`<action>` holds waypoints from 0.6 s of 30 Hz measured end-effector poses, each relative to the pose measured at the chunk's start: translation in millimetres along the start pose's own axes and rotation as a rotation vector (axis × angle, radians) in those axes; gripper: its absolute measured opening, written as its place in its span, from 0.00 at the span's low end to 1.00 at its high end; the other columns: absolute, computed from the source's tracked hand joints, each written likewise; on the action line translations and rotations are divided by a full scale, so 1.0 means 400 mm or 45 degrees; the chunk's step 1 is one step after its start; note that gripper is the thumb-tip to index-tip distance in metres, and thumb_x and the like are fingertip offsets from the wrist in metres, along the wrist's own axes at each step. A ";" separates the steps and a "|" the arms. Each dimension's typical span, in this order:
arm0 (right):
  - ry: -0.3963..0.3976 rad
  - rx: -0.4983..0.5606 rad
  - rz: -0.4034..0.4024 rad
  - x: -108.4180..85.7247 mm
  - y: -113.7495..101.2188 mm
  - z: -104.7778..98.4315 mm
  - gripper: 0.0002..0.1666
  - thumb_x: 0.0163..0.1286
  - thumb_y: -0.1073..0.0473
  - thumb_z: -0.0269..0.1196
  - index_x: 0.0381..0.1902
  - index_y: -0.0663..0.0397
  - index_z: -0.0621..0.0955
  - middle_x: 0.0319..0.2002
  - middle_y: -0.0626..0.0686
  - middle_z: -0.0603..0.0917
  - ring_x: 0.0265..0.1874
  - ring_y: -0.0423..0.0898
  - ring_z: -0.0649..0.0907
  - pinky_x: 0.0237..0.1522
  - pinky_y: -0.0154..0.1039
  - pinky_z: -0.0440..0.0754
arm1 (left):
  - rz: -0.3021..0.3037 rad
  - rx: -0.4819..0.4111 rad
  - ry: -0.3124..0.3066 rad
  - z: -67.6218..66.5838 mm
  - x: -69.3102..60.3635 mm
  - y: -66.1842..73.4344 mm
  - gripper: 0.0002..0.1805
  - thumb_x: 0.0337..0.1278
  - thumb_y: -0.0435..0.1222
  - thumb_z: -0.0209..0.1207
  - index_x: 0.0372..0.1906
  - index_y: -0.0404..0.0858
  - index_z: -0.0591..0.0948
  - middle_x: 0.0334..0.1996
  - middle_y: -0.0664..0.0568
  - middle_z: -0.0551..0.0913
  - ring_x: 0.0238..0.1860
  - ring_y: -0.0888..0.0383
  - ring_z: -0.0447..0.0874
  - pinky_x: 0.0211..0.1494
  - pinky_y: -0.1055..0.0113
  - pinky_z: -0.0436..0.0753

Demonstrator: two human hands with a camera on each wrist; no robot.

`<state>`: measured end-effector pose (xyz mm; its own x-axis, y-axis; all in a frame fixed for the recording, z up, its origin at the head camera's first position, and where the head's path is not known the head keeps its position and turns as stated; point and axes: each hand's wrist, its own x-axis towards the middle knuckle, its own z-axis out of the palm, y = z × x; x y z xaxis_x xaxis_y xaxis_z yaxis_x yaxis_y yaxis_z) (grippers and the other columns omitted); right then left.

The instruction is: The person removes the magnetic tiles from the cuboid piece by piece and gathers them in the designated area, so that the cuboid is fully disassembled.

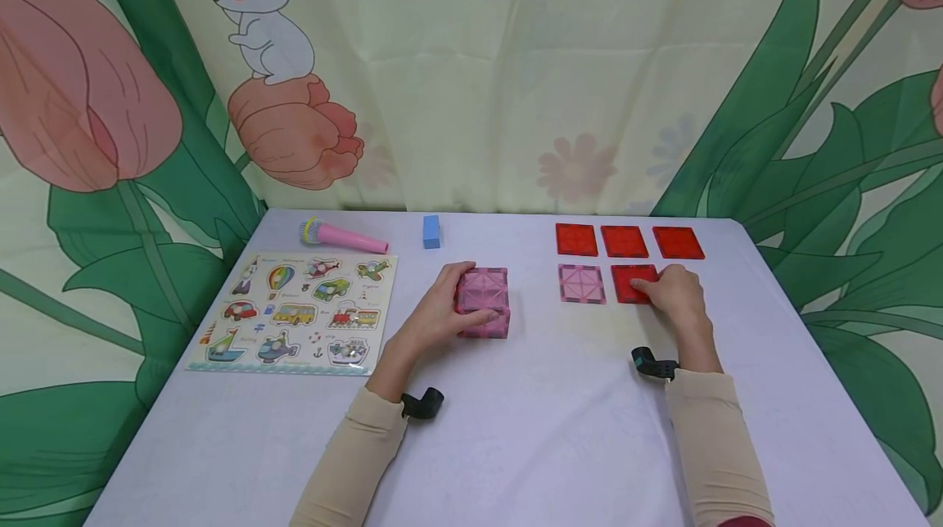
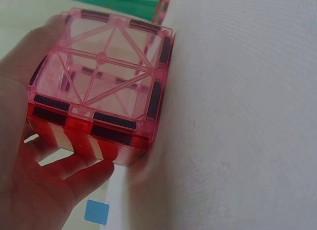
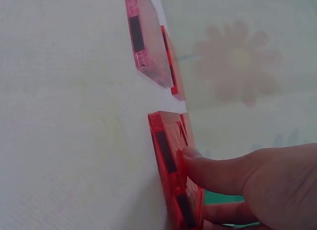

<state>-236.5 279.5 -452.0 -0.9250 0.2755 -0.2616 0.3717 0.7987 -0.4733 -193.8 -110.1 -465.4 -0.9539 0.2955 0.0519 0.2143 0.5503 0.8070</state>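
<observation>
- Head view: one left hand [image 1: 435, 310] is gripping one pink-and-red tile box [image 1: 482, 290] mid-counter [image 1: 575, 429].
- One picture board [image 1: 322, 316] is lying left of it.
- One right hand [image 1: 678, 298] is pinching one red tile [image 1: 624, 281].
- One pink tile [image 1: 582, 284] is lying just left of that.
- Behind, three more red tiles [image 1: 624, 241], one blue block [image 1: 430, 231] and one pink microphone [image 1: 346, 237] are resting.

A plain beige left sleeve [image 1: 352, 453] and matching right sleeve [image 1: 713, 441], both lightly creased, end near the wrists, where a black left wrist camera [image 1: 423, 403] and black right wrist camera [image 1: 648, 362] show compact, bent bodies. A dark red patch [image 1: 746, 522] edges the right sleeve's lower end.
</observation>
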 end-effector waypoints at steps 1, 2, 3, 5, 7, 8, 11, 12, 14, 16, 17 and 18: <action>0.002 0.000 0.000 0.000 0.000 0.001 0.34 0.69 0.49 0.65 0.56 0.77 0.74 0.45 0.70 0.77 0.44 0.59 0.75 0.39 0.44 0.82 | -0.002 0.003 0.001 0.000 0.000 0.000 0.50 0.48 0.57 0.71 0.74 0.48 0.61 0.67 0.54 0.68 0.59 0.53 0.73 0.67 0.53 0.77; 0.002 0.001 -0.001 0.000 0.000 0.002 0.34 0.69 0.49 0.64 0.56 0.77 0.74 0.45 0.70 0.77 0.44 0.59 0.75 0.39 0.44 0.82 | -0.002 0.006 0.001 0.000 0.000 0.000 0.50 0.48 0.57 0.71 0.74 0.49 0.61 0.67 0.54 0.68 0.59 0.54 0.73 0.67 0.53 0.77; 0.005 0.002 -0.001 0.000 -0.001 0.003 0.34 0.69 0.49 0.65 0.56 0.77 0.74 0.46 0.70 0.77 0.44 0.59 0.75 0.39 0.44 0.82 | -0.004 0.009 0.001 0.000 0.000 0.000 0.49 0.48 0.57 0.71 0.74 0.50 0.61 0.67 0.54 0.68 0.59 0.54 0.73 0.67 0.53 0.77; 0.009 0.007 0.000 -0.001 -0.002 0.004 0.33 0.69 0.50 0.65 0.55 0.76 0.74 0.45 0.69 0.77 0.43 0.58 0.75 0.39 0.44 0.82 | -0.006 0.008 -0.001 0.000 0.001 0.000 0.49 0.49 0.56 0.71 0.74 0.50 0.61 0.67 0.54 0.68 0.59 0.54 0.73 0.67 0.53 0.77; 0.015 -0.002 -0.008 -0.002 -0.002 0.004 0.32 0.68 0.50 0.65 0.54 0.76 0.75 0.43 0.69 0.78 0.42 0.58 0.75 0.38 0.43 0.81 | -0.008 0.008 -0.003 0.000 0.000 0.000 0.49 0.48 0.56 0.71 0.74 0.50 0.61 0.67 0.54 0.68 0.59 0.54 0.73 0.67 0.53 0.77; 0.020 -0.004 -0.010 -0.003 -0.002 0.004 0.31 0.68 0.50 0.66 0.53 0.75 0.76 0.42 0.68 0.78 0.41 0.58 0.75 0.37 0.43 0.81 | -0.008 0.009 -0.004 0.000 0.000 0.001 0.49 0.48 0.56 0.71 0.74 0.50 0.61 0.67 0.54 0.68 0.59 0.54 0.73 0.67 0.53 0.77; 0.035 -0.019 -0.027 -0.005 0.000 0.005 0.30 0.67 0.50 0.67 0.51 0.75 0.77 0.40 0.67 0.78 0.39 0.57 0.76 0.36 0.41 0.82 | -0.011 0.011 -0.006 0.000 0.000 0.001 0.49 0.49 0.57 0.71 0.74 0.50 0.61 0.67 0.54 0.67 0.59 0.54 0.73 0.67 0.53 0.77; 0.038 -0.020 -0.032 -0.005 0.000 0.005 0.30 0.66 0.50 0.67 0.50 0.75 0.77 0.39 0.67 0.78 0.38 0.56 0.76 0.35 0.41 0.82 | -0.011 0.013 -0.006 0.000 0.000 0.001 0.49 0.49 0.57 0.71 0.74 0.50 0.61 0.67 0.54 0.67 0.59 0.54 0.73 0.67 0.53 0.77; 0.042 -0.021 -0.038 -0.006 0.000 0.005 0.30 0.66 0.51 0.67 0.50 0.75 0.77 0.39 0.67 0.78 0.38 0.56 0.76 0.36 0.41 0.82 | -0.008 0.015 -0.004 0.000 0.000 0.001 0.49 0.49 0.57 0.71 0.74 0.50 0.61 0.67 0.54 0.67 0.59 0.54 0.73 0.67 0.53 0.77; 0.046 -0.031 -0.045 -0.008 -0.001 0.004 0.30 0.67 0.50 0.67 0.51 0.75 0.76 0.41 0.68 0.77 0.39 0.57 0.75 0.36 0.43 0.82 | -0.006 0.013 -0.003 0.000 0.000 0.001 0.49 0.49 0.57 0.71 0.74 0.49 0.61 0.67 0.54 0.67 0.59 0.54 0.73 0.67 0.53 0.77; 0.050 -0.034 -0.043 -0.008 -0.001 0.003 0.30 0.67 0.50 0.66 0.51 0.76 0.76 0.42 0.69 0.77 0.40 0.58 0.75 0.37 0.44 0.82 | -0.006 0.013 -0.003 0.000 0.000 0.001 0.50 0.49 0.57 0.71 0.74 0.49 0.61 0.67 0.54 0.67 0.59 0.54 0.73 0.67 0.53 0.77; 0.057 -0.040 -0.044 -0.009 -0.002 0.001 0.31 0.68 0.50 0.65 0.52 0.76 0.76 0.43 0.69 0.76 0.41 0.59 0.75 0.38 0.46 0.82 | -0.003 0.014 -0.003 0.001 0.000 0.001 0.50 0.49 0.57 0.71 0.75 0.49 0.61 0.67 0.54 0.67 0.59 0.54 0.73 0.67 0.53 0.77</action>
<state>-233.3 277.4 -451.1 -0.9401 0.2705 -0.2073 0.3374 0.8242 -0.4549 -193.9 -109.8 -465.4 -0.9540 0.2958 0.0485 0.2141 0.5594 0.8008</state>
